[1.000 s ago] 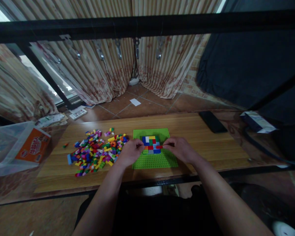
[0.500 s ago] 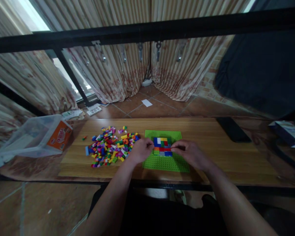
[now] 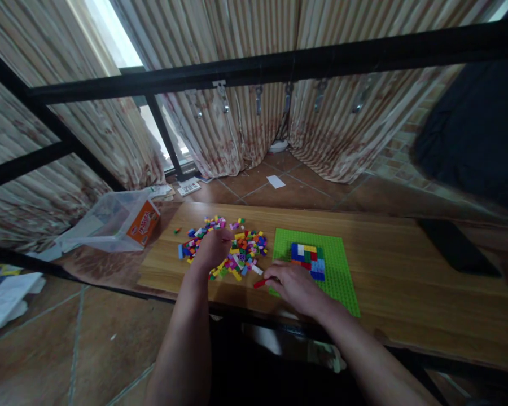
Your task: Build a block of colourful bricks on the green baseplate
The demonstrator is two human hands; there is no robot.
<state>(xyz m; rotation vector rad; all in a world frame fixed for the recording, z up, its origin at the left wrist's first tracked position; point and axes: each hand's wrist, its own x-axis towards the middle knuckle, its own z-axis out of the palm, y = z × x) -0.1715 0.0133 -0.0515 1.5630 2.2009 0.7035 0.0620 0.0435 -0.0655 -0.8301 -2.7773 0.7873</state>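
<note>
My left hand (image 3: 214, 248) is over the pile of loose toy bricks (image 3: 248, 245), fingers curled together. Whatever it may hold is too small or hidden to make out. My right hand (image 3: 294, 285) grips a slim red toy brick (image 3: 260, 283) between thumb and fingers, past the near left edge of the green baseplate (image 3: 338, 270). On the baseplate sits a flat patch of joined bricks (image 3: 307, 256) in blue, white, yellow, green, red and light blue. My right hand covers its near left part.
All this lies on a long wooden board (image 3: 389, 282). A dark flat device (image 3: 457, 247) rests at its right end. Left of the board stands a clear plastic box (image 3: 110, 225) with an orange label. A black metal bar (image 3: 245, 70) with hooks crosses in front of the curtains.
Both hands have left the joined bricks. My left hand has gone left to the loose pile; my right hand has come nearer with the red brick. The view has turned left.
</note>
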